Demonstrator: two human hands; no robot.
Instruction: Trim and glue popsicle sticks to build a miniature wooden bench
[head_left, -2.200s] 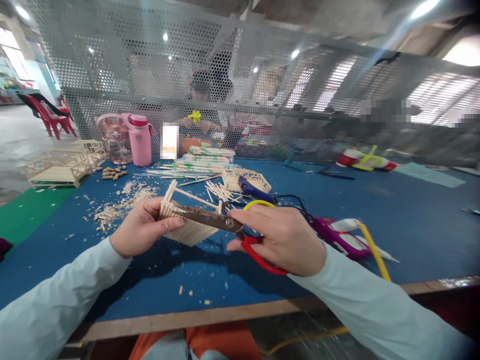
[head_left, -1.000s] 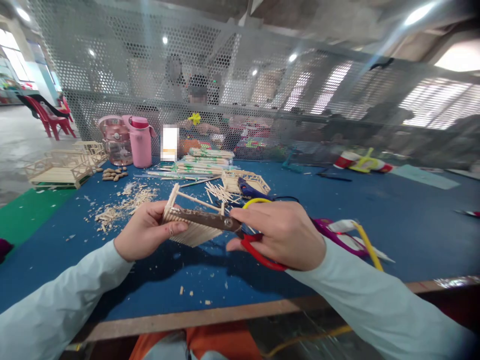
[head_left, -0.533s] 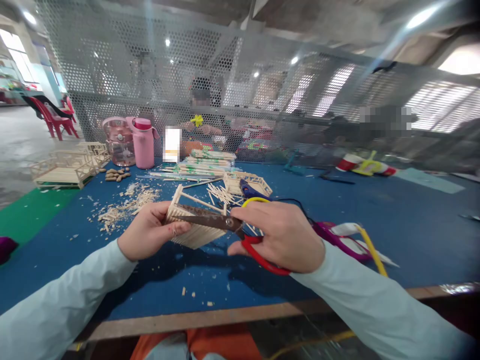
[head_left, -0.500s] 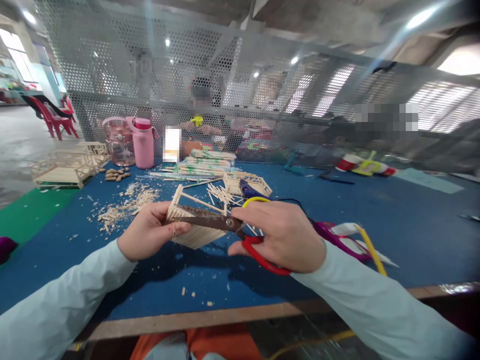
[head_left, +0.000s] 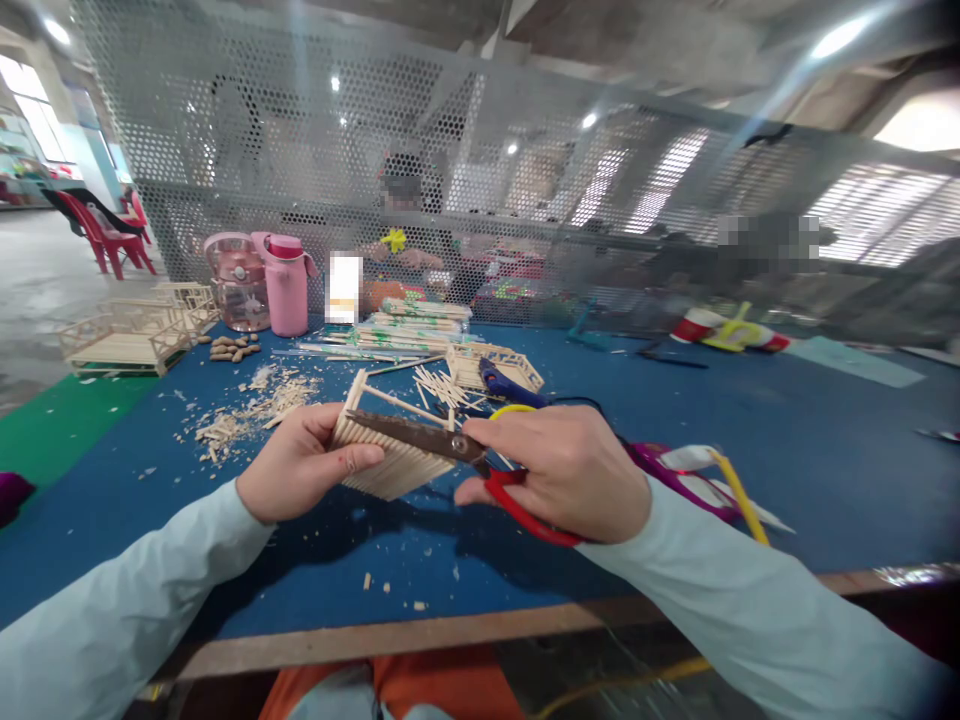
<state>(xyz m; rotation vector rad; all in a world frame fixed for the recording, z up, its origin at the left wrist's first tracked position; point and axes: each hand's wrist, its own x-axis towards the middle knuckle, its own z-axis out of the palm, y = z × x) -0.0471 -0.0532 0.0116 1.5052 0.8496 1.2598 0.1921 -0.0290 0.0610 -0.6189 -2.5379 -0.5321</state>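
Between the thumb and fingers of my left hand (head_left: 304, 465) is the left end of a small wooden stick model (head_left: 394, 465), tilted above the blue table. It has a slatted side and a thin rail on upright posts. My right hand (head_left: 566, 470) is wrapped round the red and yellow handles of a pair of scissors (head_left: 412, 432). The dark blades lie closed or nearly so along the model's upper edge, their tips near my left thumb. Part of the yellow handle is hidden behind my right fingers.
Wood scraps (head_left: 259, 410) lie left of the model, near peanuts (head_left: 234, 348) and a pink bottle (head_left: 287, 290). Behind it are packs of sticks (head_left: 412, 325), another stick model (head_left: 469, 368) and a blue-handled tool (head_left: 510, 385). A purple object (head_left: 686, 480) lies at the right.
The scissor blades have come together and their tips have risen slightly over the slatted side. Both hands stay in nearly the same place, still holding the model and scissors.
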